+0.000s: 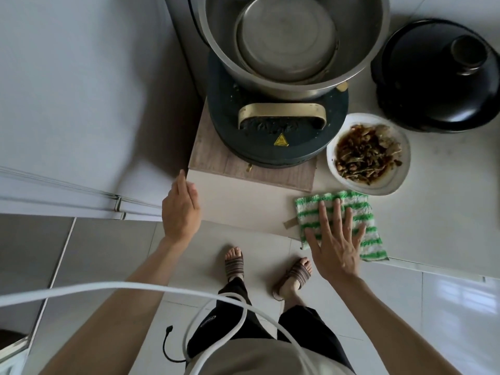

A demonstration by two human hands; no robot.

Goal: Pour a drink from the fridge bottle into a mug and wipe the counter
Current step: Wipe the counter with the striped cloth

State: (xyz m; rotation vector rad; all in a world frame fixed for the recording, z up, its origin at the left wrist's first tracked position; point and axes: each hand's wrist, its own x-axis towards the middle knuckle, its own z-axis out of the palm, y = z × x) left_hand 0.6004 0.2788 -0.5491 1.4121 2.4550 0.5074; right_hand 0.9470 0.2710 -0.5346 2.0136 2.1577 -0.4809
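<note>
The right hand (334, 239) lies flat and open, fingers spread, pressed on a green-and-white striped cloth (349, 212) that sits at the front edge of the pale counter (433, 212). The left hand (180, 209) hovers open and empty at the counter's left corner, fingers loosely together, just beside the white fridge (67, 104). Behind the cloth, a white plate of dark cooked food (368, 154) nearly touches it. Further back a steel basin (292, 39) rests on a dark round appliance (276, 125) atop a wooden board (211, 155); a black lidded pot (438, 74) stands to the right. No bottle or mug shows, perhaps beyond the frame.
</note>
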